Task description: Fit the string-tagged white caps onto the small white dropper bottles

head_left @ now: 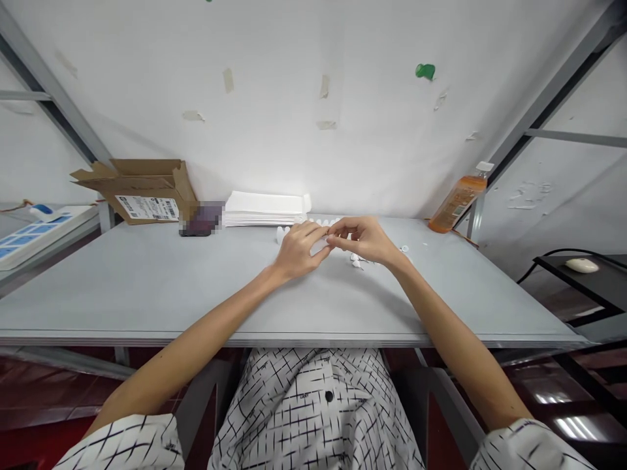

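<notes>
Over the middle of the table (196,294), my left hand (300,250) and my right hand (366,240) meet at the fingertips. Both are closed in a pinch around something tiny and whitish, too small and too covered by fingers to name. Just behind my left hand, small white pieces (281,235) stand in a row that runs on behind the fingers, partly hidden. Several little white bits (356,260) lie on the tabletop below my right hand, some with thin dark parts.
A stack of white sheets or flat boxes (264,210) lies against the wall. Left of it are a dark object (200,222), partly blurred, and an open cardboard box (147,196). An orange drink bottle (459,202) leans on the right frame post.
</notes>
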A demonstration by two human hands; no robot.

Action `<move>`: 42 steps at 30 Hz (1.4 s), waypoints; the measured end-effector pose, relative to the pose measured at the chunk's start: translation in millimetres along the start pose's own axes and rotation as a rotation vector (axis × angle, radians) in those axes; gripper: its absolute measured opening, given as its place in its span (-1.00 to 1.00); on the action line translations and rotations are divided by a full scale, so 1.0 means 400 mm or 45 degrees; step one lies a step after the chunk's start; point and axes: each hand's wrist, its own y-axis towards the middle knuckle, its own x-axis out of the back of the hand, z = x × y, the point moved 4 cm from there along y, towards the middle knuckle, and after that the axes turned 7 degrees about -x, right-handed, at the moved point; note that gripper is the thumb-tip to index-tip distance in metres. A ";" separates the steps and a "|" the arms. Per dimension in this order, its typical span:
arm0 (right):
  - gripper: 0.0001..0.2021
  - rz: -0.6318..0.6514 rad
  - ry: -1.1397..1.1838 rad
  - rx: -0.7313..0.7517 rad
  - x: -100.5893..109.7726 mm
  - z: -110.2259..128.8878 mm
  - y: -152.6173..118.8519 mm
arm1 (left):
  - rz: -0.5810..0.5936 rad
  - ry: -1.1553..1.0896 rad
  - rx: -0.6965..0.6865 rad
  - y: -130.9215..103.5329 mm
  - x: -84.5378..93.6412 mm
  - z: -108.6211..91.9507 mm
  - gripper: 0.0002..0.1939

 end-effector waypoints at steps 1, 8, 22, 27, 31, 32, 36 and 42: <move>-0.69 0.008 0.015 -0.009 -0.001 -0.002 0.001 | 0.016 -0.021 0.019 -0.007 -0.002 0.007 -0.76; -0.78 -0.372 -0.313 -0.155 0.141 -0.110 0.008 | 0.242 -0.156 0.387 -0.050 0.000 0.046 -0.70; -0.84 -0.111 -0.740 -0.544 0.196 -0.332 0.013 | 0.467 -0.106 0.406 -0.046 0.013 0.066 -0.68; -0.83 -0.069 -0.774 -0.561 0.183 -0.333 0.014 | 0.513 -0.104 0.455 -0.047 0.012 0.089 -0.68; -0.84 -0.071 -0.799 -0.590 0.179 -0.334 0.011 | 0.520 -0.140 0.426 -0.053 0.006 0.092 -0.67; -0.83 -0.070 -0.801 -0.590 0.178 -0.334 0.010 | 0.523 -0.143 0.411 -0.054 0.003 0.091 -0.67; -0.78 -0.072 -0.776 -0.576 0.182 -0.334 0.010 | 0.537 -0.129 0.365 -0.058 -0.004 0.087 -0.66; -0.81 -0.236 -0.834 -0.600 0.257 -0.327 -0.007 | 0.524 -0.118 0.366 -0.058 -0.003 0.088 -0.68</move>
